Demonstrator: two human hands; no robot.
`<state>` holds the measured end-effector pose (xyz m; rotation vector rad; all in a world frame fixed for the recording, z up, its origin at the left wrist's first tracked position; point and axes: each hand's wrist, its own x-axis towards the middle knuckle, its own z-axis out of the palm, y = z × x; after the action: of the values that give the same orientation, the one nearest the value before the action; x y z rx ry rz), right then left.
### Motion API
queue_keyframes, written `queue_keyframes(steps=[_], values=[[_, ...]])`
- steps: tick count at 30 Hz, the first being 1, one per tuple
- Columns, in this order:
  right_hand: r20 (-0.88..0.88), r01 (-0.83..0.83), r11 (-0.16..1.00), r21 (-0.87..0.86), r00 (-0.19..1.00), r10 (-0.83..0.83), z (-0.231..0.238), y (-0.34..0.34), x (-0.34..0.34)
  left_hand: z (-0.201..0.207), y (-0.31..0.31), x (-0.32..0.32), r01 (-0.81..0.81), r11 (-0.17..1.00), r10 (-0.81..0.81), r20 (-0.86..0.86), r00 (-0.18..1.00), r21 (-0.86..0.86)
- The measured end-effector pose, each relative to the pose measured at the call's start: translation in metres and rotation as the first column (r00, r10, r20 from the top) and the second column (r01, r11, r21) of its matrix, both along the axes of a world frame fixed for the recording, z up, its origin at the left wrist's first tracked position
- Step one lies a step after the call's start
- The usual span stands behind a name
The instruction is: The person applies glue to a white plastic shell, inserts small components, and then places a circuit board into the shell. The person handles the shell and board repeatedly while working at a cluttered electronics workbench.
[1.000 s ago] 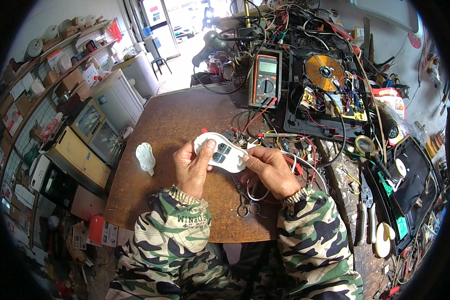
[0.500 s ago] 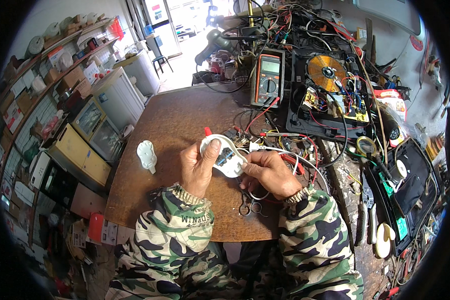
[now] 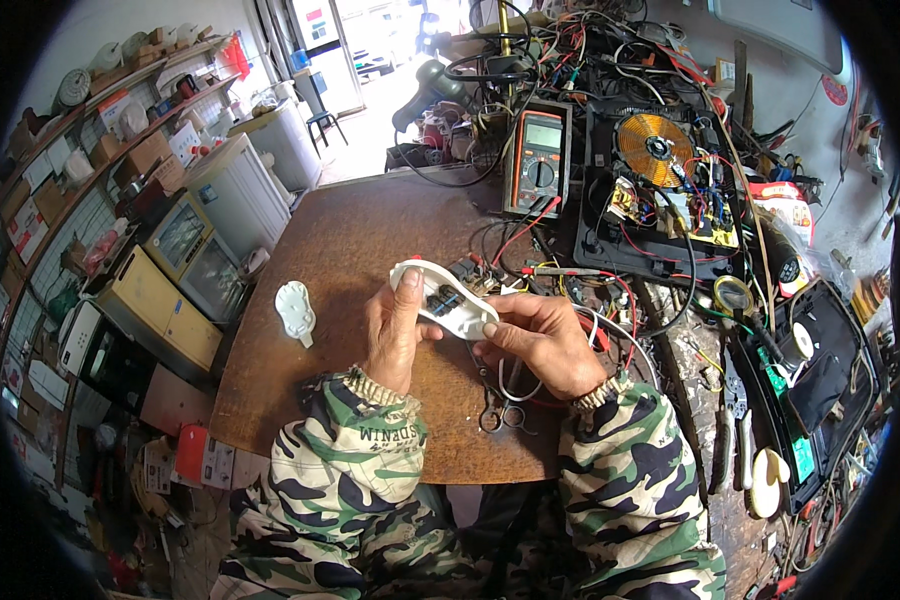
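Note:
Above the brown wooden table, a white plastic housing half [image 3: 457, 313] is held tilted, its hollow side facing me and dark and bluish parts showing inside. My left hand [image 3: 395, 330] grips its wide end, thumb pressed on the rim. At the narrow end, my right hand [image 3: 545, 345] pinches it between thumb and fingers. A white cable [image 3: 515, 382] hangs in a loop by my right hand; its ends are partly hidden. On the table to the left lies a matching white shell piece [image 3: 295, 312], apart from both hands. Below my right hand rest scissors [image 3: 492, 416].
An orange-rimmed multimeter [image 3: 540, 160] stands at the back, beside an opened induction cooker [image 3: 656, 150] with a copper coil. Red and black leads cross the table's right side. Pliers [image 3: 734, 385] and an open black case [image 3: 820, 380] lie at far right. Tangled wires pile up behind.
Both hands have tilted the white housing, so it looks flatter and its red part is now mostly hidden. My left hand's fingers show more beneath it. The shell on the table stays put.

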<state>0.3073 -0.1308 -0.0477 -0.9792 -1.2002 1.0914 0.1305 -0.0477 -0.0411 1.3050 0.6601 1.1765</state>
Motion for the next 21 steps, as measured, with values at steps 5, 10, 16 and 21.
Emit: queue_keyframes(steps=[5,10,16,21], values=[[0.172,0.170,0.926,0.337,0.956,-0.239,-0.0084,0.0065,-0.0079,0.0026,0.0014,-0.0066,0.207,0.977,-0.201,0.103,0.974,-0.046],[0.282,0.179,0.900,0.397,0.910,-0.305,-0.0027,0.0017,-0.0065,0.0036,-0.0006,-0.0001,0.275,0.961,-0.261,0.250,0.932,-0.023],[0.317,0.191,0.884,0.426,0.884,-0.343,-0.0037,0.0024,-0.0057,0.0055,-0.0024,-0.0003,0.322,0.946,-0.318,0.283,0.905,0.032],[0.211,0.165,0.919,0.358,0.945,-0.252,-0.0010,0.0010,-0.0071,0.0061,-0.0032,-0.0002,0.219,0.975,-0.220,0.230,0.948,0.030]])
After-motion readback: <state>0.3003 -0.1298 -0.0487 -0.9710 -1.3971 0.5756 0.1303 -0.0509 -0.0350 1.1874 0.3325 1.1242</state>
